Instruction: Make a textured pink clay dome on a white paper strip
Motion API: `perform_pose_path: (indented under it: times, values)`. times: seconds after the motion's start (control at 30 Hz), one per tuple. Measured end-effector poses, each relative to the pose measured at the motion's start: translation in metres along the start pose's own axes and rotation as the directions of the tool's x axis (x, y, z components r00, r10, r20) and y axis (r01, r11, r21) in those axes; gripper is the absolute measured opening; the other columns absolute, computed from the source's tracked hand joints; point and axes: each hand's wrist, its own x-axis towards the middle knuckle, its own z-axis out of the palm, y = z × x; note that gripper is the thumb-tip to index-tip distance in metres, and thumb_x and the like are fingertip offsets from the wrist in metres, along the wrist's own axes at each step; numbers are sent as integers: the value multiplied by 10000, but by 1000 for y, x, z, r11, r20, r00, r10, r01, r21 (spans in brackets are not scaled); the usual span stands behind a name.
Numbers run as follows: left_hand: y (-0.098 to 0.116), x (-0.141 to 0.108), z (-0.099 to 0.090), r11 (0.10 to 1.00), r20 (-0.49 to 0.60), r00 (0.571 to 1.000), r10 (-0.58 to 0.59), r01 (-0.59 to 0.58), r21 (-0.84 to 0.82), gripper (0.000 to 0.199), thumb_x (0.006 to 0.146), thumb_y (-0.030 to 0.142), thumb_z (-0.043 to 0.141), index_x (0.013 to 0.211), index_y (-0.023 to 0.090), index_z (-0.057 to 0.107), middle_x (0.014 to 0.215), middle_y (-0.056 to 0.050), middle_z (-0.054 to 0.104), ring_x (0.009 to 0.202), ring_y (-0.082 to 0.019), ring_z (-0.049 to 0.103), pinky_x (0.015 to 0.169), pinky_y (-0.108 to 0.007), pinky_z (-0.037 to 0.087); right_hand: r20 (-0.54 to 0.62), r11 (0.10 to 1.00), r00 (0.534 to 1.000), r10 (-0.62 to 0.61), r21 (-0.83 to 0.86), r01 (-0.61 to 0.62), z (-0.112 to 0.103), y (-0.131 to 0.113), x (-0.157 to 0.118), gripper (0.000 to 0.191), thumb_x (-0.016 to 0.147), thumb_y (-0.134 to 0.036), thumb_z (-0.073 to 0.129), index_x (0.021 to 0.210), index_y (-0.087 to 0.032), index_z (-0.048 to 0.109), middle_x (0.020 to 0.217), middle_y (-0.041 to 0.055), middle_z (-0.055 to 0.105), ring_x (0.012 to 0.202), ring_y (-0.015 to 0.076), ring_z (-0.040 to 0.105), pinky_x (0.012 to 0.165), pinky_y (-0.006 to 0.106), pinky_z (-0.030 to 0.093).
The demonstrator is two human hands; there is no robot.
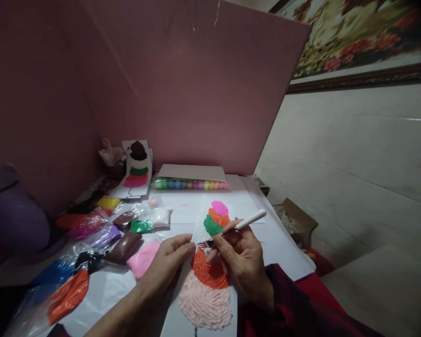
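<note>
A long white card (pixel 173 305) carries textured clay in pink, orange, green and magenta patches. The pale pink clay (pixel 206 305) lies nearest me, with orange clay (pixel 210 269) above it. My right hand (pixel 243 260) grips a fork (pixel 251 219) with a white handle. Its metal tines are just above the orange clay and point left. My left hand (pixel 168 264) pinches the card's left edge, thumb near the tines; its lower fingers are partly hidden. Green clay (pixel 212 227) and magenta clay (pixel 219 208) are farther up the card.
Left of the card lie bagged clays, including brown clay (pixel 124 248), pink clay (pixel 143 259) and orange clay (pixel 70 295). A pack of coloured clay (pixel 192 184) stands behind. Another decorated card (pixel 137 175) leans at the back left. A cardboard box (pixel 300 220) sits on the right.
</note>
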Motion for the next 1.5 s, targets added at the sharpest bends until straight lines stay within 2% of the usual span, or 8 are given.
perform_pose_path:
  times: [0.17, 0.43, 0.57, 0.67, 0.83, 1.03, 1.3, 1.5]
  values:
    - [-1, 0, -2, 1000, 20, 1000, -1, 1, -20, 241, 733, 286, 701, 941, 166, 724, 744, -55, 720, 670, -175, 652, 660, -258, 475, 5, 1000, 1000, 16, -7, -16, 0, -2, 0, 239, 846, -297, 652, 909, -211, 438, 604, -44, 670, 464, 98, 653, 473, 167, 518]
    - [0, -1, -1, 1000, 5, 1000, 0, 0, 5, 185, 740, 287, 695, 871, 164, 735, 725, -55, 718, 652, -173, 650, 630, -250, 467, -17, 999, 999, 38, -31, -39, 0, -2, 0, 245, 838, -307, 659, 910, -207, 448, 592, -39, 669, 489, 121, 671, 500, 197, 540]
    - [1, -1, 0, 1000, 15, 1000, 3, -3, 6, 221, 747, 291, 689, 925, 167, 731, 758, -61, 725, 685, -183, 658, 632, -250, 465, -29, 999, 999, 31, -40, -32, -1, -1, -1, 250, 837, -318, 661, 910, -207, 449, 601, -32, 676, 429, 104, 632, 427, 177, 499]
    - [0, -1, 0, 1000, 15, 1000, 9, -9, 13, 236, 751, 277, 681, 948, 156, 727, 759, -62, 727, 694, -189, 662, 622, -249, 464, -37, 999, 999, 24, -37, -26, -1, 0, -1, 246, 843, -325, 654, 914, -208, 449, 604, -34, 682, 374, 77, 581, 435, 180, 502]
    - [-1, -1, 0, 1000, 5, 1000, -9, 9, -2, 262, 735, 270, 693, 963, 145, 722, 763, -63, 730, 696, -197, 666, 667, -276, 486, -33, 998, 999, 40, -44, -41, -1, 1, 0, 251, 830, -323, 668, 910, -206, 461, 580, -32, 672, 500, 129, 669, 516, 210, 545]
    - [-1, 0, 0, 1000, -4, 1000, -5, 5, -4, 266, 723, 269, 704, 958, 146, 724, 755, -67, 728, 702, -202, 669, 676, -279, 491, -40, 998, 998, 40, -55, -43, -1, 0, 0, 259, 821, -327, 675, 900, -204, 462, 570, -35, 665, 473, 133, 661, 482, 208, 532]
    - [1, -2, 1, 1000, 7, 1000, 16, -16, 10, 251, 747, 273, 684, 964, 154, 727, 767, -61, 726, 713, -195, 661, 669, -266, 476, -46, 995, 999, 30, -92, -34, -2, -2, -1, 254, 854, -351, 636, 918, -207, 437, 559, -17, 683, 375, 91, 580, 335, 144, 390]
    - [0, -1, -1, 1000, -2, 1000, -9, 9, 10, 288, 722, 282, 707, 980, 152, 719, 749, -65, 721, 677, -185, 655, 609, -247, 458, -38, 996, 998, 49, -70, -52, 0, -3, -1, 281, 822, -359, 671, 904, -204, 451, 569, -31, 677, 458, 121, 655, 432, 174, 499]
